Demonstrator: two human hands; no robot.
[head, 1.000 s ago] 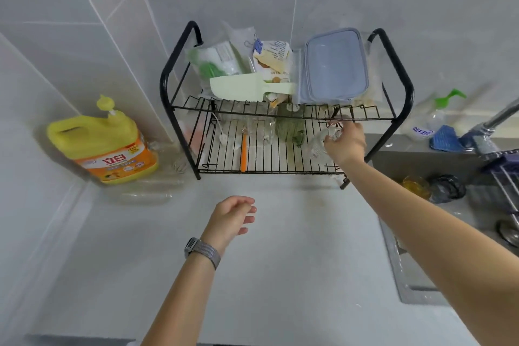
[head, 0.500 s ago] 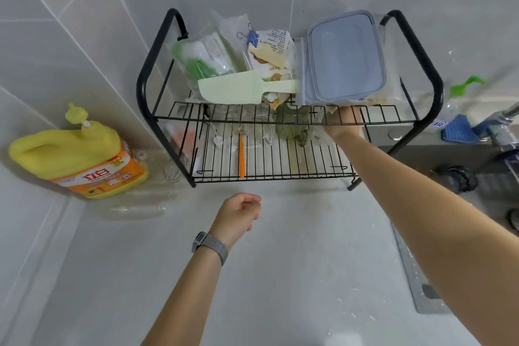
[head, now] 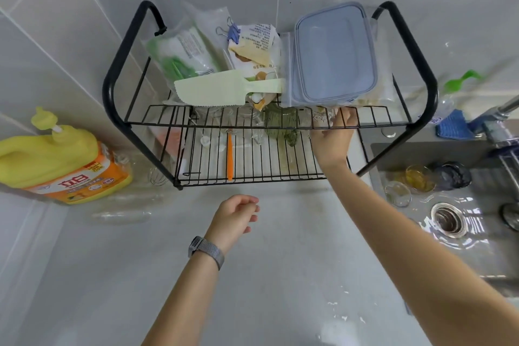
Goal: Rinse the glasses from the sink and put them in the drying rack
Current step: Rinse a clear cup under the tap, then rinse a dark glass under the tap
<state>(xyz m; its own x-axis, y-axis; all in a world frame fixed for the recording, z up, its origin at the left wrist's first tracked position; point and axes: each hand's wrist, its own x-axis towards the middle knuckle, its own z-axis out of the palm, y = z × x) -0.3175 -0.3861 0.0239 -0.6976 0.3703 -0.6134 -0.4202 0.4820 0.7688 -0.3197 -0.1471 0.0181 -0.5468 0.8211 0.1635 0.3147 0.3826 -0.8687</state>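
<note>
The black wire drying rack [head: 252, 178] stands against the tiled wall. On its lower shelf are a green glass [head: 280, 126] and clear glasses [head: 241, 121], partly hidden by the upper shelf. My right hand [head: 334, 135] reaches into the lower shelf at the right, fingers stretched up beside a clear glass [head: 318, 116] that is hard to make out. My left hand [head: 236, 216] hovers over the counter, loosely curled and holding nothing. The sink [head: 477, 255] at the right holds an amber glass [head: 418, 178], a dark glass [head: 452, 175] and a clear glass [head: 397, 194].
The upper shelf carries a blue-lidded container [head: 334, 53], a pale green spatula [head: 224, 90] and food bags. A yellow detergent jug [head: 56, 160] stands at the left. The faucet [head: 500, 118], a blue cloth [head: 452, 126] and the drain [head: 448, 219] are at the right.
My right hand carried a clear glass from the rack's front deep into the lower shelf, and its fingers have straightened. My left hand stayed over the counter. The view tilted, showing the sink.
</note>
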